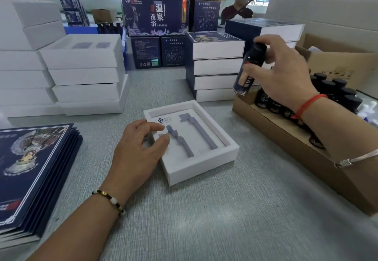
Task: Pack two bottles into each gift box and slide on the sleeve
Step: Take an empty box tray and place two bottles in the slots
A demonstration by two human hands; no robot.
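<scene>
Lower centre: left hand point(141, 148) rests on the open gift box point(204, 164), fingers relaxed, on the grey surface point(225, 220). Right of centre, farther back: right hand point(286, 76) grips a dark bottle point(250, 66) above the cardboard tray point(276, 130) of bottles.

Open gift box point(202, 154) is set mid-bench point(204, 220). Flat sleeves point(30, 170) are stacked to its left, bottle carton point(286, 138) to its right. Tray stacks point(86, 76) are placed behind left, sleeved boxes point(214, 70) behind right.
</scene>
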